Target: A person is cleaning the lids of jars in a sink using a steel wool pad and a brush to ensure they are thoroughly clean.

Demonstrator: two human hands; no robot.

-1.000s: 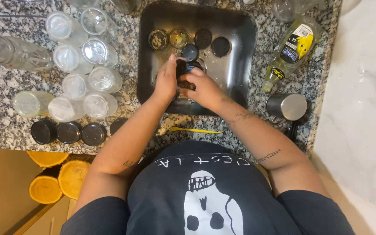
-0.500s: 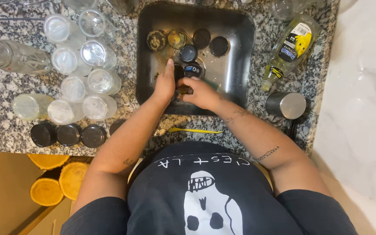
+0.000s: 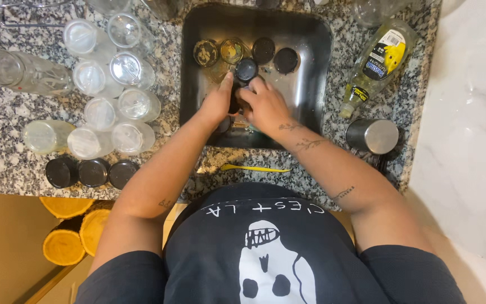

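Both your hands meet low in the dark steel sink basin, over a small dark round jar held between them. Your left hand cups it from 9 o'clock, fingers curled on its side; your right hand closes over it from 3 o'clock, fingers clenched, though what they pinch is hidden. Its axis cannot be read. A dark round lid sits just beyond your fingertips at 12 o'clock, touching or nearly so. Four more round lids line the far wall; open basin floor lies toward 2 o'clock.
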